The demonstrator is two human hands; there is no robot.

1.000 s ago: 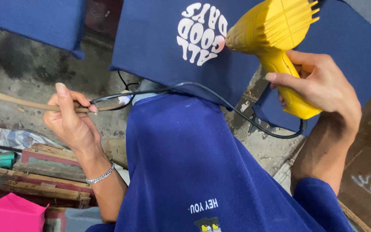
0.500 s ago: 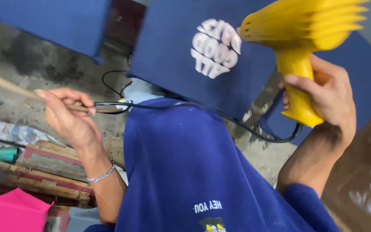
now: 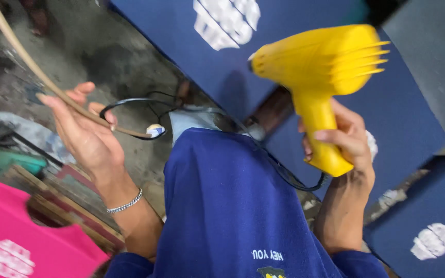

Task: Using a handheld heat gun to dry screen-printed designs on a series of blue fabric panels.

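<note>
heat gun (image 3: 320,77) in right hand (image 3: 346,139), maybe aimed.

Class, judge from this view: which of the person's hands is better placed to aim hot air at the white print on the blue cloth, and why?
Probably the right hand: it grips the yellow heat gun, whose nozzle faces the white print. The left hand holds a thin stick.
</note>
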